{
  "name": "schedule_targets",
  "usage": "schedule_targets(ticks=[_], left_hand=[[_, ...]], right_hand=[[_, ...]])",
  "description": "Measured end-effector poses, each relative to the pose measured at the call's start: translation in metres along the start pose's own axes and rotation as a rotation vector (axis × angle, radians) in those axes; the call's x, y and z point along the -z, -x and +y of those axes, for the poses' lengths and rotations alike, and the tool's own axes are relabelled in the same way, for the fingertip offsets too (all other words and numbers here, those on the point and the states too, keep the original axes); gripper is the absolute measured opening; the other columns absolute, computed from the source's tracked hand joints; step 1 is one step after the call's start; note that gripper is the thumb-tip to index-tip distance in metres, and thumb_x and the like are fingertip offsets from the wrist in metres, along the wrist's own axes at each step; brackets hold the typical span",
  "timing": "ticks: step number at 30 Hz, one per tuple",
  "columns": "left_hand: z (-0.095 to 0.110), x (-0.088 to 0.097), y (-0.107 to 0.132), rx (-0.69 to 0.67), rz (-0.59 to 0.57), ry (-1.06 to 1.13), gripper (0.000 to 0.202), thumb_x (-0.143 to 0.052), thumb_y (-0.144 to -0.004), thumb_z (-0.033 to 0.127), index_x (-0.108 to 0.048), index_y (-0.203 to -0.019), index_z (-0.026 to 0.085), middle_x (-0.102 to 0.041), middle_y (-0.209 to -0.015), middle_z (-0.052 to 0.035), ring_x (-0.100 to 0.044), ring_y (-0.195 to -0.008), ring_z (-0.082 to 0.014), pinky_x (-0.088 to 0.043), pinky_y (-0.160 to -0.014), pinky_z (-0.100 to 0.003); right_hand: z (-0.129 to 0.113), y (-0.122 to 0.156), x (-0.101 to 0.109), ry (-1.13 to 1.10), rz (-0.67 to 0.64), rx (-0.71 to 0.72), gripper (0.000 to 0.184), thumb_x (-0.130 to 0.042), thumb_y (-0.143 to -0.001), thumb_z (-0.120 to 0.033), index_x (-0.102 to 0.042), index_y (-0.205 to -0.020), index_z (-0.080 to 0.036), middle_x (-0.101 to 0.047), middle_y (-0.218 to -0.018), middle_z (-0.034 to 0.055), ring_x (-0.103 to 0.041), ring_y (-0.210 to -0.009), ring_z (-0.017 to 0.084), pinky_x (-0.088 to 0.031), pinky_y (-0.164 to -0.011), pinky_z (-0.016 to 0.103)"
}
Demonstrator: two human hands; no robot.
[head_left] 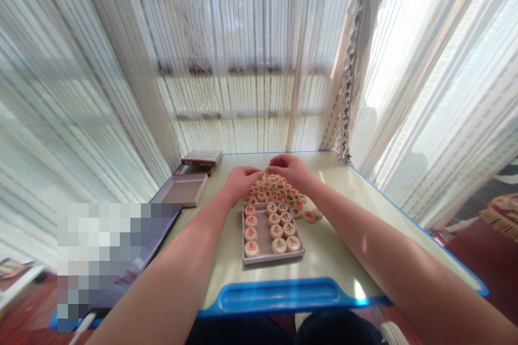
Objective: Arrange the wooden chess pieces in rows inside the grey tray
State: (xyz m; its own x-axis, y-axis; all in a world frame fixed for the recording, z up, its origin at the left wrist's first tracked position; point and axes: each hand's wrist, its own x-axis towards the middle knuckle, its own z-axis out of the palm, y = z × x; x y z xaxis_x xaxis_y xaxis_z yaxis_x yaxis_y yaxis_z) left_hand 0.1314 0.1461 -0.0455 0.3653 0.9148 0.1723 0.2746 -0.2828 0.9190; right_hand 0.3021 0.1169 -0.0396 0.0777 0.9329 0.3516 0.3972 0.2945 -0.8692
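Note:
A pile of round wooden chess pieces with red and black characters lies in the middle of the cream table. In front of it sits a shallow grey box tray partly filled with pieces in rows. My left hand rests at the pile's far left edge, fingers curled down onto the pieces. My right hand is curled over the far top of the pile. What either hand grips is hidden under the fingers.
An empty box lid lies at the left, with a brown box behind it. A dark laptop covers the left front. The table has a blue rim with a blue trough at the near edge. Sheer curtains surround the table.

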Motion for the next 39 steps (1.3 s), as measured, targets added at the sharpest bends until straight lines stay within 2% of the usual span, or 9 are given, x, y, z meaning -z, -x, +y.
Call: schedule_targets(ticks=[6, 10, 14, 20, 22, 31, 33, 36, 39], left_hand=[[-0.003, 0.001, -0.002, -0.07, -0.03, -0.006, 0.032, -0.06, -0.068, 0.044, -0.069, -0.079, 0.015, -0.067, -0.076, -0.004, -0.057, -0.07, -0.0146, -0.042, -0.062, -0.024], [-0.005, 0.001, -0.002, -0.036, -0.027, 0.005, 0.031, -0.063, -0.065, 0.041, -0.068, -0.079, 0.014, -0.064, -0.069, -0.0024, -0.052, -0.061, -0.0118, -0.038, -0.055, -0.023], [-0.005, 0.001, -0.002, -0.014, -0.039, -0.018, 0.037, -0.06, -0.065, 0.048, -0.068, -0.072, 0.012, -0.059, -0.062, -0.0017, -0.042, -0.051, -0.0082, -0.031, -0.047, -0.022], [0.001, 0.004, -0.003, 0.045, -0.015, 0.072, 0.038, -0.062, -0.064, 0.049, -0.068, -0.072, 0.012, -0.062, -0.069, -0.0046, -0.039, -0.053, -0.0075, -0.031, -0.05, -0.022], [0.003, 0.004, -0.003, 0.055, -0.028, 0.112, 0.037, -0.063, -0.063, 0.047, -0.067, -0.072, 0.011, -0.063, -0.07, -0.0049, -0.038, -0.052, -0.0068, -0.031, -0.049, -0.021], [0.009, 0.007, 0.002, 0.077, -0.068, 0.105, 0.028, -0.059, -0.066, 0.037, -0.066, -0.072, 0.011, -0.063, -0.07, -0.0054, -0.033, -0.047, -0.0047, -0.027, -0.044, -0.019], [0.009, 0.008, 0.0, 0.12, -0.014, 0.113, 0.024, -0.054, -0.068, 0.033, -0.065, -0.071, 0.011, -0.064, -0.07, -0.0061, -0.031, -0.045, -0.0047, -0.025, -0.042, -0.02], [0.004, 0.01, -0.004, 0.157, 0.082, 0.05, 0.022, -0.048, -0.068, 0.028, -0.064, -0.07, 0.013, -0.065, -0.071, -0.0059, -0.033, -0.044, -0.0065, -0.025, -0.041, -0.021], [-0.004, 0.011, -0.007, 0.163, 0.1, -0.018, 0.02, -0.049, -0.067, 0.028, -0.065, -0.068, 0.015, -0.066, -0.07, -0.0049, -0.038, -0.047, -0.0085, -0.028, -0.043, -0.022]], right_hand=[[-0.007, 0.002, 0.002, 0.057, -0.051, 0.029, 0.021, -0.067, -0.067, -0.031, -0.06, -0.082, -0.017, -0.067, -0.081, 0.0039, -0.062, -0.077, 0.014, -0.05, -0.072, 0.029], [-0.01, 0.006, -0.004, 0.201, -0.038, 0.076, 0.014, -0.063, -0.071, -0.029, -0.061, -0.08, -0.018, -0.067, -0.078, 0.0022, -0.061, -0.074, 0.013, -0.049, -0.069, 0.026], [-0.01, 0.009, -0.009, 0.268, -0.028, 0.137, 0.013, -0.057, -0.076, -0.028, -0.061, -0.082, -0.018, -0.066, -0.079, 0.0025, -0.06, -0.074, 0.013, -0.047, -0.068, 0.026], [-0.015, 0.014, -0.006, 0.556, -0.046, 0.424, 0.023, -0.055, -0.077, -0.028, -0.061, -0.097, -0.018, -0.062, -0.095, 0.0061, -0.057, -0.078, 0.014, -0.044, -0.071, 0.026], [-0.016, 0.015, -0.005, 0.641, -0.062, 0.467, 0.023, -0.053, -0.079, -0.029, -0.061, -0.098, -0.019, -0.061, -0.098, 0.0062, -0.055, -0.083, 0.015, -0.043, -0.073, 0.027], [-0.023, 0.017, -0.005, 0.713, -0.066, 0.368, 0.019, -0.055, -0.075, -0.033, -0.061, -0.089, -0.021, -0.061, -0.092, 0.0042, -0.054, -0.081, 0.015, -0.039, -0.07, 0.027], [-0.029, 0.018, -0.003, 0.691, -0.125, 0.289, 0.021, -0.056, -0.073, -0.035, -0.062, -0.086, -0.02, -0.062, -0.088, 0.0042, -0.054, -0.075, 0.014, -0.039, -0.065, 0.026], [-0.041, 0.023, -0.002, 0.637, -0.339, 0.202, 0.021, -0.059, -0.07, -0.034, -0.063, -0.084, -0.02, -0.063, -0.08, 0.0026, -0.053, -0.067, 0.012, -0.038, -0.059, 0.024], [-0.054, 0.03, -0.004, 0.633, -0.543, 0.185, 0.023, -0.061, -0.067, -0.036, -0.064, -0.083, -0.02, -0.063, -0.074, 0.0014, -0.052, -0.064, 0.012, -0.036, -0.056, 0.024]])
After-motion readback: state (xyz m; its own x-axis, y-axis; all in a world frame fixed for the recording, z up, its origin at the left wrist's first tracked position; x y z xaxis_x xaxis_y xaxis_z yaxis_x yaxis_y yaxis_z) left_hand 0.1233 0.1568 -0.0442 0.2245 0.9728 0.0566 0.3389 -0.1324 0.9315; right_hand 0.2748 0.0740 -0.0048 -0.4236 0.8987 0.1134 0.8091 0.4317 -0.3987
